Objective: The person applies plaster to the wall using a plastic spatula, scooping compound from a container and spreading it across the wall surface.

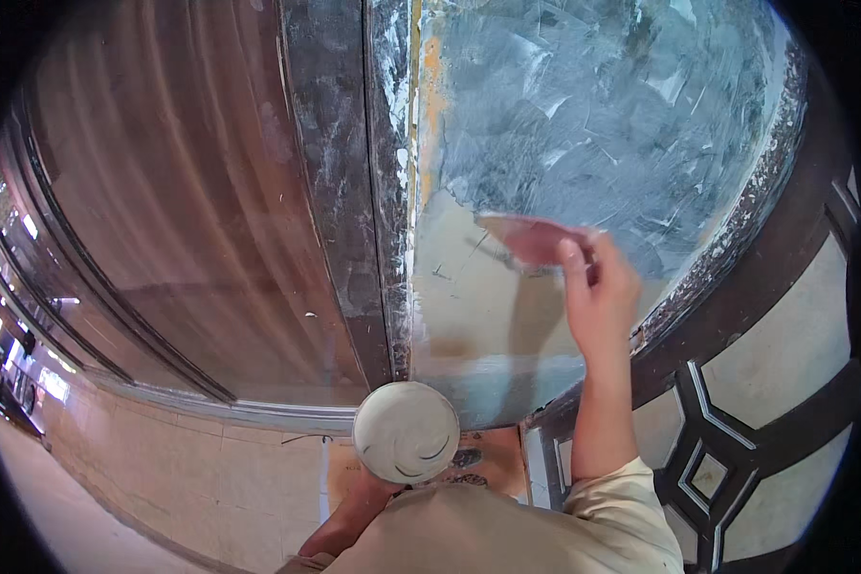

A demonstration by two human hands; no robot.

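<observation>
My right hand (603, 287) is closed round a flat reddish spreader (538, 239), slightly smeared by motion. Its pale edge lies at or close to the wall (593, 124), which is blue-grey with many whitish trowel marks. Whether the edge touches I cannot tell. Below the spreader runs a smooth beige coated patch (469, 306). Low in the middle, a round tub of cream-coloured putty (407, 430) is held up by my left hand (381, 486). Most of that hand's fingers are hidden under the tub. Dark curved gaps mark the putty's surface.
Left of the wall stands a dark frame post (340, 172) beside a brown, curtain-like glossy panel (182, 191). A dark door or gate with pale panels (784, 335) stands at the right. Beneath the tub, a brown sheet (493, 459) lies on the tiled floor (220, 459).
</observation>
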